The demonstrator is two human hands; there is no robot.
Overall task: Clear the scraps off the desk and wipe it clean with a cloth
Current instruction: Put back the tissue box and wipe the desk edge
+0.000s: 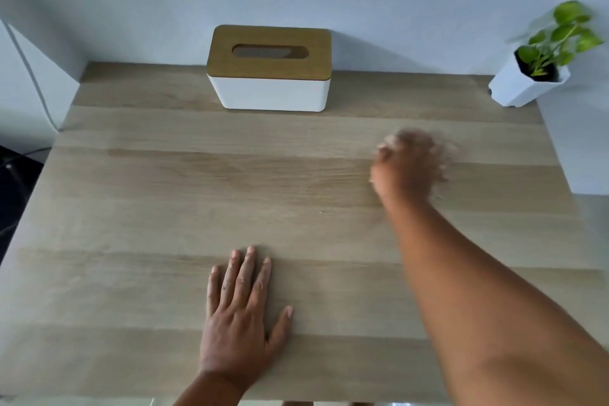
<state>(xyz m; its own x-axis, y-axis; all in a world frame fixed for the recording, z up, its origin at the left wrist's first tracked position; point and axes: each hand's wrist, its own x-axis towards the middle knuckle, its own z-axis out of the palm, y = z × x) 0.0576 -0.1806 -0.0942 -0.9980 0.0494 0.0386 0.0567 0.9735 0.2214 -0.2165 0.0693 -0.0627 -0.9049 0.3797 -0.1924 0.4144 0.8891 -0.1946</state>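
Note:
The light wooden desk (164, 208) fills the view. My left hand (242, 313) lies flat on it near the front edge, fingers straight and spread. My right hand (407, 165) is over the right middle of the desk, blurred by motion, with its fingers curled. A pale, blurred bit of cloth (393, 139) shows at its fingertips and along its right side; most of the cloth is hidden under the hand. A tiny pale speck (324, 212) lies on the wood left of my right forearm.
A white tissue box with a wooden lid (269, 76) stands at the back centre against the wall. A white pot with a green plant (527, 82) sits at the back right corner. A white cable (29, 69) hangs at the left.

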